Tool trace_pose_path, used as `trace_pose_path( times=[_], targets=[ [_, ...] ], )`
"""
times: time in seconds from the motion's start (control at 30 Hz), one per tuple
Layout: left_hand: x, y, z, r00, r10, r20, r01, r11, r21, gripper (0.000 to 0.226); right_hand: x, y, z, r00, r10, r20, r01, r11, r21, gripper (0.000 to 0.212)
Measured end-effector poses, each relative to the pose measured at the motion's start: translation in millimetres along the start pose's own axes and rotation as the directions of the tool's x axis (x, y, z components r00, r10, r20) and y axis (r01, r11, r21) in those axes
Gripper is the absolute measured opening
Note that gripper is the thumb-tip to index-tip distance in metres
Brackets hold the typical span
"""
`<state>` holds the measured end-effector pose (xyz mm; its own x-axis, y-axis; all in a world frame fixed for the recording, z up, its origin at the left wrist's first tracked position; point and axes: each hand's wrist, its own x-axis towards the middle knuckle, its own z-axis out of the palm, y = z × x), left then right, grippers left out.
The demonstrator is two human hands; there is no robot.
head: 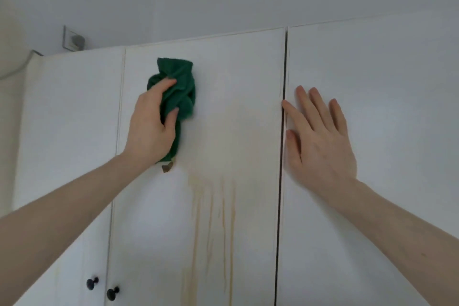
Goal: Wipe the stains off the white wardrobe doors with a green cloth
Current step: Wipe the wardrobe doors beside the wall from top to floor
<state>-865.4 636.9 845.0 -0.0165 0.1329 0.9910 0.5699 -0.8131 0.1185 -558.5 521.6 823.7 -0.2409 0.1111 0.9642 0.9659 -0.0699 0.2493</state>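
Observation:
My left hand [151, 126] grips a bunched green cloth [177, 84] and holds it against the upper left part of the middle white wardrobe door [154, 218]. A pale yellowish-brown stain [236, 131] spreads to the right of the cloth, and thin drip streaks [223, 226] run down from it. My right hand [320, 139] lies flat with fingers spread on the right door [372, 69], just right of the dark gap [282, 156] between the doors.
Two black round knobs [92, 283] [113, 293] sit low on the left and middle doors. The left door [72, 119] ends at a side edge. Above the wardrobe are a white wall and a wall socket [73, 38].

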Motion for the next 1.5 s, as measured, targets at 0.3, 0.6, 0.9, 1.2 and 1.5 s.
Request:
trace_pose_path(
  times=[0.3,0.6,0.9,1.2,1.5],
  targets=[
    [-12.6,20.8,25.4,0.981,0.025,0.191,0.003,0.99,-0.143,0.069,-2.3,0.5,0.2,1.0,-0.001,-0.01,0.001,1.0,0.008,0.054],
    [-117.7,26.5,40.3,0.817,0.451,0.359,-0.397,0.892,-0.218,0.062,-1.6,-1.4,-0.5,1.0,0.007,0.003,-0.007,1.0,0.004,0.054],
    [-102.2,-10.2,26.7,0.688,0.585,0.429,-0.623,0.78,-0.064,0.06,-1.6,-1.9,-3.8,1.0,0.0,0.023,0.0,1.0,0.016,0.053],
    [24.6,26.9,9.5,0.952,0.24,0.192,-0.233,0.971,-0.061,0.072,-0.7,-0.9,-2.4,1.0,-0.004,0.013,0.004,1.0,0.013,0.052],
    [-9.9,32.8,44.4,0.925,0.33,0.186,-0.313,0.943,-0.116,0.055,-1.8,-1.7,0.5,1.0,0.001,-0.02,0.0,1.0,0.008,0.053]
  ],
)
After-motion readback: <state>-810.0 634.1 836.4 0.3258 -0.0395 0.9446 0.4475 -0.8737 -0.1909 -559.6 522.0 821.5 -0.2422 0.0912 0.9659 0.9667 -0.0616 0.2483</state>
